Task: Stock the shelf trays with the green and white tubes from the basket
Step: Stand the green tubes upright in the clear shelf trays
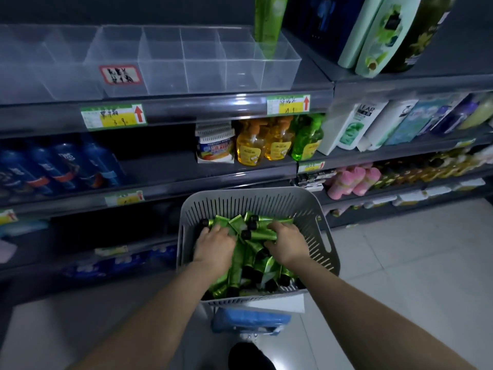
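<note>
In the upper left of the frame, clear trays (160, 60) sat in a row along the top shelf (186, 108), their divided compartments open at the top and their front walls close to the shelf lip. Below them, at the left edge, blue bottles (53, 166) lay tilted on a lower shelf. At the bottom centre, the left hand (214, 245) reached into the grey basket (256, 201), its fingers bent down into the pile and gripping green tubes (240, 271). The tubes lay jumbled, their long axes pointing many ways. Those nearer the bottom of the frame ran mostly up and down, with their black caps toward the lower rim. The right hand (286, 243) curled its fingers over tubes lying roughly left to right, one black cap (246, 234) pointing left. The slotted basket walls rose around both hands, with a handle slot in the right wall. To the lower right, pale floor (400, 263) tiles spread open beside the basket.
</note>
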The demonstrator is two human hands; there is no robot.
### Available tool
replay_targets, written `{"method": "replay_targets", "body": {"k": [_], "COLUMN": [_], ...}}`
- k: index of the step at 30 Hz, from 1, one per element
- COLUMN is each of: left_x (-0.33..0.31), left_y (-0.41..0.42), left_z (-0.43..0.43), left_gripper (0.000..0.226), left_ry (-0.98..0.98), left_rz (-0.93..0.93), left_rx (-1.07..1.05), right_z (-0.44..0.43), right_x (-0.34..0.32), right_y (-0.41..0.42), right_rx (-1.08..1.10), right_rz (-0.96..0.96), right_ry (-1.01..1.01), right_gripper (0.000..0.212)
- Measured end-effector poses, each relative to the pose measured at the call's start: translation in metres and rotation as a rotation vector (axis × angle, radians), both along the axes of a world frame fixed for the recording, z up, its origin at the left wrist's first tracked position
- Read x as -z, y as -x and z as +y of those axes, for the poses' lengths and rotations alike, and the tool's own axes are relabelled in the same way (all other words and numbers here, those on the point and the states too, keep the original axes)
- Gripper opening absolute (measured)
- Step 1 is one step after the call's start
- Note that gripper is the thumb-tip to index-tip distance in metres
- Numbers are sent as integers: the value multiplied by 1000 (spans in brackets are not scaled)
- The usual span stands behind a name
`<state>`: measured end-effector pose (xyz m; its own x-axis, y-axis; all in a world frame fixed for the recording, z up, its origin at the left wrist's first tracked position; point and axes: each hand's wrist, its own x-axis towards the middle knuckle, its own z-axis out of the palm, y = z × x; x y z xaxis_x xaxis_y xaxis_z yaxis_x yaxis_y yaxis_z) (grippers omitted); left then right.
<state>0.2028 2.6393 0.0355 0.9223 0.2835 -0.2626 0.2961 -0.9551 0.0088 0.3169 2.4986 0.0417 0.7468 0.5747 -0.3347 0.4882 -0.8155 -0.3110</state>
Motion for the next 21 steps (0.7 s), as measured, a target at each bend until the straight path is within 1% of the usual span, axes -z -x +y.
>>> {"method": "replay_targets", "body": {"k": [4,6,8,10,12,13,14,17,21], "left_x": [29,42,54,65,72,74,76,78,76], "left_y": [-8,-14,-19,-24,-27,-28,-29,-33,-39], "left_z": [-13,-19,-24,-27,-26,-25,-25,-24,-18], "left_gripper": [25,28,42,62,80,84,85,76,74], "left_ry": [80,151,246,318,323,313,304,305,424], "left_rz": [151,234,293,330,365,381,389,374,380], "left_rx": [-17,-50,-109,-186,-222,-224,-220,-232,-306], "right_z": [1,3,5,8,11,12,14,20,25], "right_x": [27,37,46,57,66,70,74,80,82], "right_y": [-10,-16,-22,-28,-34,-37,-40,-45,-47], "right_rx": [-11,-33,-43,-36,-45,-51,-57,-82,-74], "right_rz": [53,62,83,119,126,115,100,68,68], "right_ry": [45,77,115,146,194,217,235,277,291], "right_gripper": [53,56,60,62,59,57,55,53,46]}}
